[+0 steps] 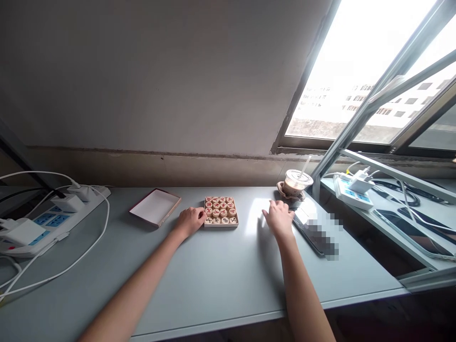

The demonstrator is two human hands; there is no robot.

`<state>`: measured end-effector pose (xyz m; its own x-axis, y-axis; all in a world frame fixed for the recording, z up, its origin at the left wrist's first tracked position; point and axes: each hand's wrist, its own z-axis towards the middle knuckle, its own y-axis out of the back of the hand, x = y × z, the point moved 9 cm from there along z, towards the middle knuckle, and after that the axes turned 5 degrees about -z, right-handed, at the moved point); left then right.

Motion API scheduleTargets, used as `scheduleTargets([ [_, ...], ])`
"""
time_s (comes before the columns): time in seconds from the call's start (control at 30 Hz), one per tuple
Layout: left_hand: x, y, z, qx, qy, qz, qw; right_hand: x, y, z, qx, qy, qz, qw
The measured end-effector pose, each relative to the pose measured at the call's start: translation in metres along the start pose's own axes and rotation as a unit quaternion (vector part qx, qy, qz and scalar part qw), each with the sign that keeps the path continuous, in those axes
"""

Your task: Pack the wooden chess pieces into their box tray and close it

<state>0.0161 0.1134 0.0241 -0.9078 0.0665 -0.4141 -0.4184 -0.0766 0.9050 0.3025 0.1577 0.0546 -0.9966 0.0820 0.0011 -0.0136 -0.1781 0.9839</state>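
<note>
Head feed: two hands on the desk (pixel 213 270). Shallow open box (pixel 221 225) sits mid-desk, filled with round pieces (pixel 223 205) in a four-by-four grid. Markings: nearest row dark, rows behind it red.

My left hand (pixel 191 220) is at the box's left side, fingers curled, fingertips up against the edge pieces. Can't tell from here whether it's clamped on one or just touching.

My right hand (pixel 280 217) is right of the box, well apart from it. Thumb and fingers apart, nothing visible in it. Closest thing is a dark flat device (pixel 303 232) just to its right, partly pixelated. Lidded drink cup (pixel 298 180) with straw sits in a brown cup carrier (pixel 291 195) behind that hand.

Shallow tray-like lid (pixel 154 207), pale inside facing up, lies left of the left hand, apart from the box. Farther left: white power strip (pixel 102 192) with chargers and a looping white cable (pixel 106 223). Window (pixel 335 95) at upper right, bright.
</note>
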Motion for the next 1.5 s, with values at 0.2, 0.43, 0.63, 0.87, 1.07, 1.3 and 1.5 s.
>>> scheduleTargets([
  [0.2, -0.001, 0.001, 0.0, -0.001, -0.007, -0.005, 1.0, -0.005, -0.048, 0.005, 0.062, -0.063, 0.004, 0.996],
  [0.43, -0.001, 0.001, 0.0, 0.001, -0.014, -0.012, 1.0, 0.043, -0.043, 0.004, 0.007, 0.112, 0.072, 0.991],
  [0.63, 0.0, 0.0, 0.0, 0.004, -0.028, -0.026, 0.999, 0.057, -0.006, -0.009, -0.085, 0.219, 0.041, 0.971],
  [0.87, 0.003, -0.001, 0.001, 0.009, -0.038, -0.035, 0.999, 0.054, 0.013, -0.011, -0.121, 0.186, 0.097, 0.97],
  [1.07, 0.005, -0.001, 0.002, 0.013, -0.046, -0.069, 0.996, 0.124, 0.023, -0.05, -0.082, 0.304, 0.206, 0.926],
  [1.3, 0.002, 0.0, 0.0, 0.005, -0.052, -0.068, 0.996, 0.146, 0.023, -0.067, -0.086, 0.376, 0.195, 0.902],
  [1.5, 0.0, 0.002, -0.001, -0.002, -0.039, -0.049, 0.998, 0.105, 0.025, -0.039, -0.066, 0.309, 0.214, 0.924],
])
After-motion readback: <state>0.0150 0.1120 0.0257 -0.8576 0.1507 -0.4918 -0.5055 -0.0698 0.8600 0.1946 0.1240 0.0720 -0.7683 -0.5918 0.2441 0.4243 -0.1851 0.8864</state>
